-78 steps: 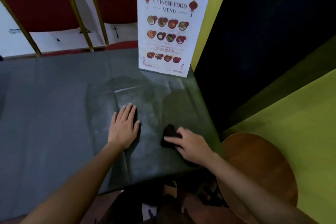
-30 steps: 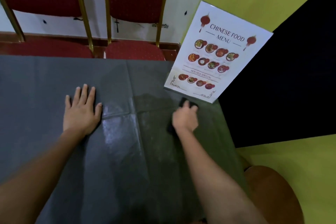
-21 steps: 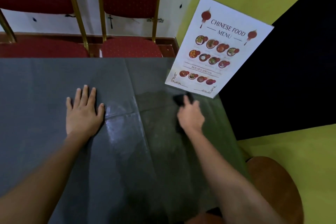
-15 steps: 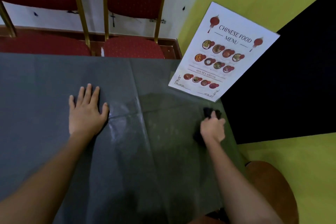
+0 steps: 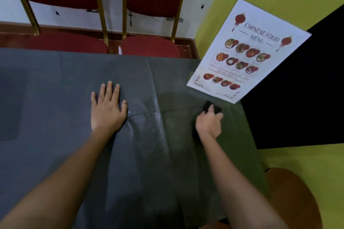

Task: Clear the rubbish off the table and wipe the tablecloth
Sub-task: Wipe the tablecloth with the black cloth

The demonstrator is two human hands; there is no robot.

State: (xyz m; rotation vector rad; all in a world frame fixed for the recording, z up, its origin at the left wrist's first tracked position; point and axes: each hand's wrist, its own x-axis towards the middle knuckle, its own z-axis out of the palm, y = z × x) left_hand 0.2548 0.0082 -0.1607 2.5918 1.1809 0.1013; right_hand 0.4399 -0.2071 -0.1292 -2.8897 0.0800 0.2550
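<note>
A dark grey tablecloth (image 5: pixel 55 98) covers the table, with a damp sheen along its centre fold. My left hand (image 5: pixel 107 108) lies flat on the cloth with straight fingers, left of the fold. My right hand (image 5: pixel 208 122) holds a small black wiping cloth (image 5: pixel 209 106) against the tablecloth near the right edge, just below the menu. Most of the black cloth is hidden under my fingers.
A white "Chinese Food Menu" stand (image 5: pixel 247 52) is upright at the table's far right corner. Two red chairs (image 5: pixel 152 5) with gold frames are pushed in along the far side. A round wooden stool (image 5: pixel 290 197) sits at the lower right.
My right hand has slid the black cloth a little to the left and towards the menu's base. My left hand has stayed flat in place.
</note>
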